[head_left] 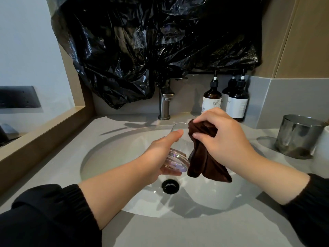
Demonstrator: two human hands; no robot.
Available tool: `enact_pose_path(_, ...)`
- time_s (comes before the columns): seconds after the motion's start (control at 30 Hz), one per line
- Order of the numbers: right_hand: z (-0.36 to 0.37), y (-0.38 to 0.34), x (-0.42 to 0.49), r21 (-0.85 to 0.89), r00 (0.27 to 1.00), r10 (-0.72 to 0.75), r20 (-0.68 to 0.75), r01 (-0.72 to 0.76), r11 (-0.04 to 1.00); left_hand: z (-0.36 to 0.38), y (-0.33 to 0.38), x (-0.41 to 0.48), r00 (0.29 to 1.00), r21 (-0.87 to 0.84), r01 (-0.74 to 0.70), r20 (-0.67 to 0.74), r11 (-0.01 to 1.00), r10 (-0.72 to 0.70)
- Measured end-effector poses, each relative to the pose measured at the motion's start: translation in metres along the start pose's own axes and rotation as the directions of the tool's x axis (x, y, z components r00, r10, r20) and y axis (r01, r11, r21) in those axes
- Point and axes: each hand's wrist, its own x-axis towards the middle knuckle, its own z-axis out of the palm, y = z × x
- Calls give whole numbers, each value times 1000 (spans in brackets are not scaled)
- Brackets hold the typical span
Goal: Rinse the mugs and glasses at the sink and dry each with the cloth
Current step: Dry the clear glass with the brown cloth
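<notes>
- A black plastic sheet (160, 41) fills the upper centre of the frame and hangs down to the tap; it plays no part in the work.
- The grey counter (178, 232) runs along the bottom and both sides, around the white sink (110, 157) at mid-frame.
- The left hand (160, 154), just left of centre, is wrapped round the lower part of a clear glass (176, 163). It holds the glass tilted over the basin, with the thick base toward the camera and the mouth pointing away.
- The right hand (227, 139), right of centre, pinches a bunched brown cloth (204, 157) against the glass near its mouth; the drying looks to be just beginning.
- The cloth's tail hangs low over the basin. If it dips into any water there, it would likely smear the glass rather than dry it.
- A steel pot (299, 136) and a white mug (322, 148) stand at the right edge, close to the right forearm; a wide wiping motion could knock them.
- A wet glass is probably slippery. A hard push from the cloth at the mouth could twist it out of the left hand's grip, and the hard basin sits right under it.
- The drain (170, 186) sits open below the glass.
</notes>
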Motion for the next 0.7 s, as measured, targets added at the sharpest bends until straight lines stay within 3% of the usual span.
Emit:
enact_pose_path(0.07,1,-3,-3,-3,997,-70,-39,70,998,1,0,1,1000,-46,-5,6,999,6)
enact_pose_path(0.17,9,-13,-18,-1,925,-365,111,367,930,-2,-1,3,1000,-127,-15,9,992,16)
enact_pose_path(0.23,12,-15,-21,-1,864,-466,189,475,880,-5,-1,3,1000,-135,-15,14,991,18)
enact_pose_path(0.4,4,3,-2,-108,938,-343,53,347,932,-3,0,4,999,-183,26,32,983,-20)
enact_pose_path(0.57,6,-1,-14,-98,800,-544,251,581,808,-9,0,5,1000,-265,18,24,964,-12)
enact_pose_path(0.63,5,9,-5,-124,846,-499,188,525,842,-11,2,4,998,-275,43,46,960,-31)
enact_pose_path(0.7,1,20,3,-72,951,-298,78,303,950,-11,3,4,995,-281,54,95,958,-28)
